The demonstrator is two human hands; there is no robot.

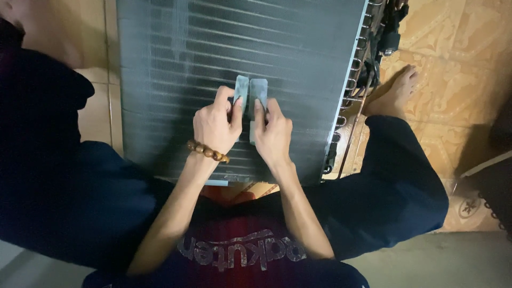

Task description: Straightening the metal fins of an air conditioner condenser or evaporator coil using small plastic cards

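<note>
Head view: looked straight down over the person's lap at a large finned panel lying across the legs.
Held things: two small pale grey-blue flat plastic comb-like pieces stood side by side, touching or nearly so, pressed against the panel's fins near its middle.
Left hand: the left hand gripped the left piece, thumb along its inner edge, fingers curled narrow around it.
Right hand: the right hand gripped the right piece the same way, fingers closed tight on it; the two hands sat just beside each other, thumbs almost meeting.
Bracelet: a brown wooden bead bracelet circled the left wrist.
Panel: the broad dark grey metal coil panel with fine horizontal fins ran from the top edge of the view down to the lap and carried both pieces.
Panel edge: a row of silver U-shaped tube bends lined the panel's right side, with thin copper tubing and dark fittings beside it.
Clothing: dark blue trousers covered both spread legs, and a dark shirt with a red and white print showed at the bottom.
Foot: a bare foot rested on the floor right of the panel.
Floor: tan patterned tile floor lay around the person.
</note>
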